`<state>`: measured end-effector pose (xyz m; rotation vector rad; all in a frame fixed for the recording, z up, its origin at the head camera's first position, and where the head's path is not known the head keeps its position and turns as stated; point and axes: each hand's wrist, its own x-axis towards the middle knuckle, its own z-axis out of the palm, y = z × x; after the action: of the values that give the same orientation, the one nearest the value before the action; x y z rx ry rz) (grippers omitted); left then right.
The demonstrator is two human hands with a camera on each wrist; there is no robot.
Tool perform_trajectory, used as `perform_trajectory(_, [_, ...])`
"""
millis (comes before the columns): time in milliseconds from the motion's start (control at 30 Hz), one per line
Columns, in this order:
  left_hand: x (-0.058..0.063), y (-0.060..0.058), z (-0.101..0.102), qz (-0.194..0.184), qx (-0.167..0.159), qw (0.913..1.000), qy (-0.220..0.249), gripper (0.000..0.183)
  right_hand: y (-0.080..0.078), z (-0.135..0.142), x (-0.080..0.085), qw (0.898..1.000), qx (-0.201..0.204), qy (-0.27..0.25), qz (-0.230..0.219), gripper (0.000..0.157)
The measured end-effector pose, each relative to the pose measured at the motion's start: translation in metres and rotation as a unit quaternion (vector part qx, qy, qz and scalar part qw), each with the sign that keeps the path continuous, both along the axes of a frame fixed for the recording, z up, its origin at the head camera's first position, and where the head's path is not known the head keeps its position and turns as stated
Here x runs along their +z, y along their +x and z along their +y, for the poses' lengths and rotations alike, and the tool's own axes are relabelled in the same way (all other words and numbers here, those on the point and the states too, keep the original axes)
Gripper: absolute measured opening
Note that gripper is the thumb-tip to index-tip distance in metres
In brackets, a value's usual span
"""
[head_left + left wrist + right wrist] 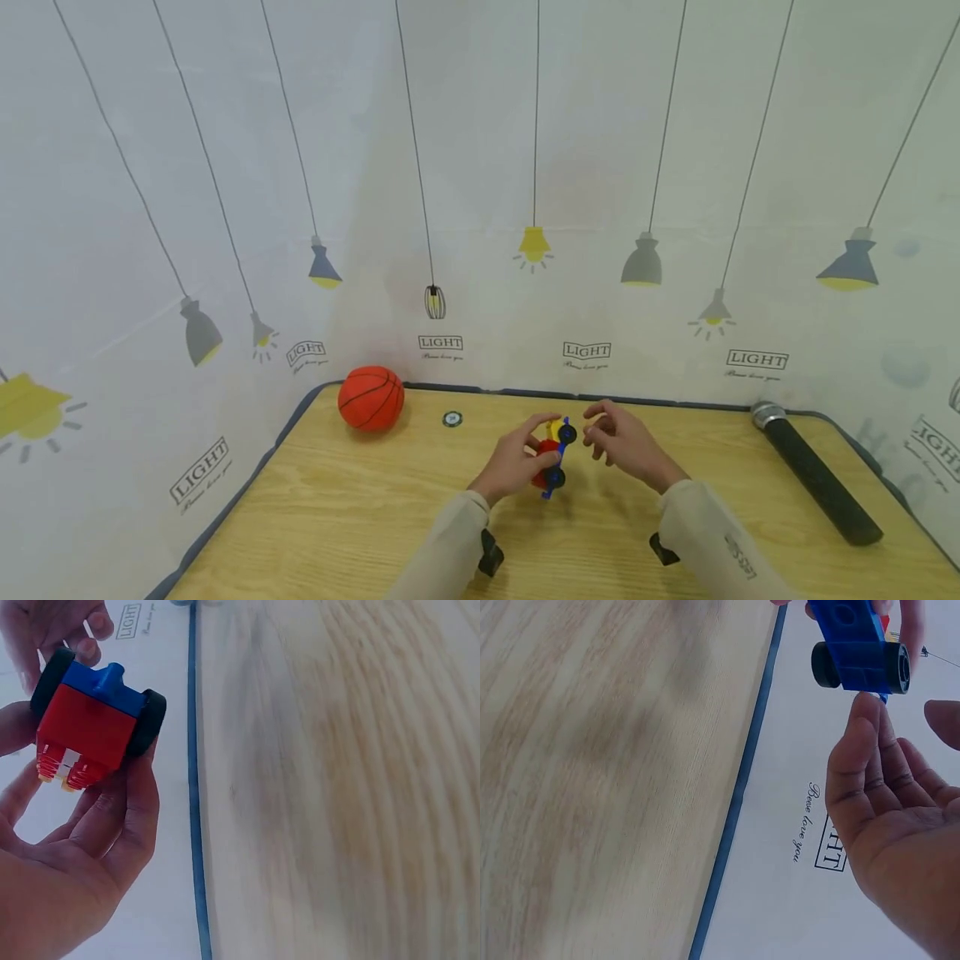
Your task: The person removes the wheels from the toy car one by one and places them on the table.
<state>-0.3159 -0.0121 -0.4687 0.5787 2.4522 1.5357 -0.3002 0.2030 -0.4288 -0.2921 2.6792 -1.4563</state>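
My left hand point(513, 458) grips a small toy car point(551, 447) built of red and yellow blocks on a blue base with black wheels. The car is tipped on its side above the table, its wheels turned towards the right hand. The left wrist view shows its red block end point(88, 724) between thumb and fingers. My right hand point(628, 443) is just right of the car, its fingers loosely bent and holding nothing. In the right wrist view its fingertips point(867, 705) come right up to the end of the blue base point(859, 652).
A red toy basketball point(371, 398) sits at the back left of the wooden table point(360, 517), with a small round disc point(452, 418) to its right. A black microphone point(817, 475) with a silver head lies at the right. A lamp-printed curtain point(487, 167) surrounds the back and sides.
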Motion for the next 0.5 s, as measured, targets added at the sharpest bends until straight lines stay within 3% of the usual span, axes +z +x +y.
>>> perform_trajectory(200, [0.0032,0.0010,0.0006,-0.007,0.018,0.9992,0.034,0.049,0.0016,-0.0012,-0.0032,0.999,0.021,-0.028,0.003,0.027])
perform_trajectory(500, [0.0015,0.0026,0.0039,-0.013,0.029,0.9987,0.041,0.049,0.0046,-0.0009,-0.0065,0.997,0.054,-0.058,0.020,0.034])
